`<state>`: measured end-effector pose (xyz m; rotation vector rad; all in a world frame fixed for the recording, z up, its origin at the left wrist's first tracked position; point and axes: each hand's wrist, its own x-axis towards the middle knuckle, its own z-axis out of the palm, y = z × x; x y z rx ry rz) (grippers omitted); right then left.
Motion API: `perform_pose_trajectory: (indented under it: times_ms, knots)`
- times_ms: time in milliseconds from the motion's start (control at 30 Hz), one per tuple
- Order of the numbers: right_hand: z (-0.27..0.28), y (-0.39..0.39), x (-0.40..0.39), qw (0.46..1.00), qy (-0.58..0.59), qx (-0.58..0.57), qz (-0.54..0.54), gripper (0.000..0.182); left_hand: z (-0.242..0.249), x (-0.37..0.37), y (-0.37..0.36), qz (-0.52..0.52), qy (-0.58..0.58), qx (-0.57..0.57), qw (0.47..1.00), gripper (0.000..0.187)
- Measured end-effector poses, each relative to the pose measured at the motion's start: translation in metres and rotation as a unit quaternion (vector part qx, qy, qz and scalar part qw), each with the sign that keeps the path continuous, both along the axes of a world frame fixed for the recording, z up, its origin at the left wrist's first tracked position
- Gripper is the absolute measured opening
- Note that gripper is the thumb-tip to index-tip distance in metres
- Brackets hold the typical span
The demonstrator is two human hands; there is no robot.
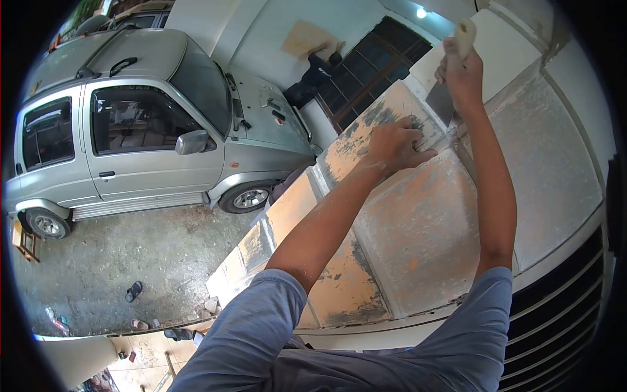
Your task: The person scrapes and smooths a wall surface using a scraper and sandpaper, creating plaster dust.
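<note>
My right hand is raised, with its fingers wrapped round the pale handle of a scraper. The scraper's wide grey blade points down, close to the edge of a panelled ledge; whether it touches cannot be made out. My left hand lies on the ledge's edge with its fingers spread, holding nothing. Beneath my arms the panelled surface shows worn orange and grey patches, divided by pale strips.
A silver car stands to the left on a concrete floor. Another person works at the far wall, by a dark window grille. Dark louvres lie at lower right. A sandal and a wooden stool are below.
</note>
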<state>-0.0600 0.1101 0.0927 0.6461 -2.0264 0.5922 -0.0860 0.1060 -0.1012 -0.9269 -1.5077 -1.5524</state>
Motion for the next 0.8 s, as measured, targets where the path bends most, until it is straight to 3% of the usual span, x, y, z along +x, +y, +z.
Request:
perform_pose_trajectory:
  times_ms: [33, 100, 167, 233, 300, 333, 367, 433, 467, 567, 633, 700, 733, 767, 800]
  knots:
    - [-0.003, -0.003, 0.001, 0.998, -0.047, 0.037, -0.02, 0.028, 0.0, 0.0, 0.001, 0.0, -0.003, 0.001, 1.0, 0.046]
    - [0.004, 0.004, -0.006, 1.0, -0.007, -0.007, 0.029, 0.028, -0.001, 0.0, 0.003, 0.0, -0.008, 0.006, 1.0, 0.045]
    - [-0.001, 0.004, -0.01, 0.998, -0.02, -0.029, -0.043, 0.028, -0.002, -0.001, 0.003, 0.015, 0.024, 0.048, 0.998, 0.049]
    - [-0.003, -0.008, -0.008, 0.997, -0.073, -0.038, 0.011, 0.03, 0.0, -0.003, 0.003, 0.022, 0.023, 0.041, 0.999, 0.049]
    - [0.015, -0.011, 0.002, 0.99, 0.052, -0.127, 0.032, 0.033, -0.003, -0.002, 0.006, 0.015, 0.016, 0.033, 0.999, 0.049]
    - [0.027, -0.001, -0.002, 0.987, 0.069, -0.109, 0.098, 0.035, -0.002, -0.002, 0.007, 0.019, 0.018, 0.041, 0.999, 0.048]
    - [0.022, 0.013, -0.009, 0.987, 0.068, -0.111, 0.095, 0.035, -0.002, -0.002, 0.007, 0.025, 0.021, 0.048, 0.998, 0.048]
    - [0.0, 0.002, -0.011, 0.998, -0.04, -0.049, 0.001, 0.035, -0.003, -0.002, 0.006, 0.024, 0.024, 0.054, 0.998, 0.047]
    - [-0.002, -0.003, -0.008, 0.998, -0.049, -0.031, 0.004, 0.035, -0.002, -0.002, 0.006, 0.022, 0.029, 0.06, 0.998, 0.047]
    - [0.019, 0.006, -0.007, 0.989, 0.056, -0.096, 0.095, 0.035, -0.002, -0.002, 0.007, 0.022, 0.022, 0.059, 0.998, 0.047]
    - [0.009, 0.001, -0.01, 0.994, 0.047, -0.09, 0.045, 0.033, -0.002, -0.002, 0.006, 0.023, 0.021, 0.055, 0.998, 0.047]
    - [-0.001, -0.003, -0.008, 0.998, -0.056, -0.008, -0.027, 0.032, 0.0, -0.003, 0.006, 0.02, 0.026, 0.048, 0.998, 0.047]
    - [0.012, 0.002, -0.011, 0.998, 0.042, 0.038, -0.039, 0.032, -0.001, -0.004, 0.007, 0.023, 0.031, 0.055, 0.998, 0.047]
    - [0.023, 0.002, -0.008, 0.994, 0.08, -0.075, 0.006, 0.033, -0.002, -0.003, 0.008, 0.024, 0.033, 0.062, 0.997, 0.047]
    - [0.024, 0.002, -0.008, 0.993, 0.077, -0.087, -0.002, 0.032, -0.003, -0.001, 0.008, 0.024, 0.029, 0.064, 0.997, 0.047]
